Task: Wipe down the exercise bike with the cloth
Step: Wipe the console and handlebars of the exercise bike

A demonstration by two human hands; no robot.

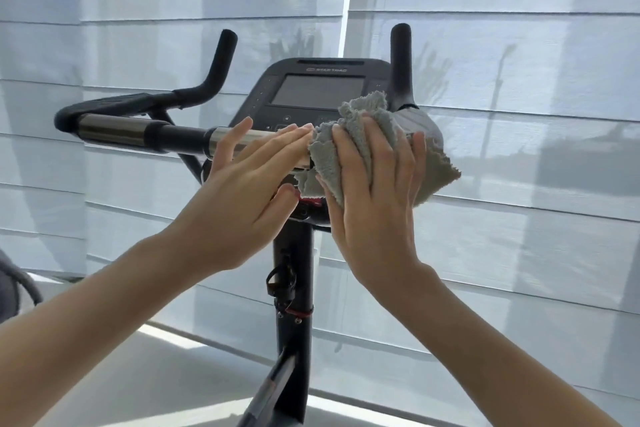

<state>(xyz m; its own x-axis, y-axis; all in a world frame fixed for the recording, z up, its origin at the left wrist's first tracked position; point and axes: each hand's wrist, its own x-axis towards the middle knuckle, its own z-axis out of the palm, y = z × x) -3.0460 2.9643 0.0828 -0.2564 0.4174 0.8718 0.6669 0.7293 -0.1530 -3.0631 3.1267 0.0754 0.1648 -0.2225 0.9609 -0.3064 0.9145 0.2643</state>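
A black exercise bike (292, 263) stands in front of me, with a console screen (317, 90) and a handlebar (138, 130) that has silver grip sections. My right hand (374, 198) presses a grey cloth (367, 135) against the right side of the handlebar just below the console, fingers spread flat over the cloth. My left hand (249, 191) lies with straight fingers along the silver bar, its fingertips touching the cloth's left edge. The right handlebar section is hidden under the cloth.
White roller blinds (519, 45) cover the windows behind the bike. Two upright black handlebar horns (401, 62) rise beside the console. A dark curved object (14, 284) shows at the left edge. Pale floor (156, 374) lies below.
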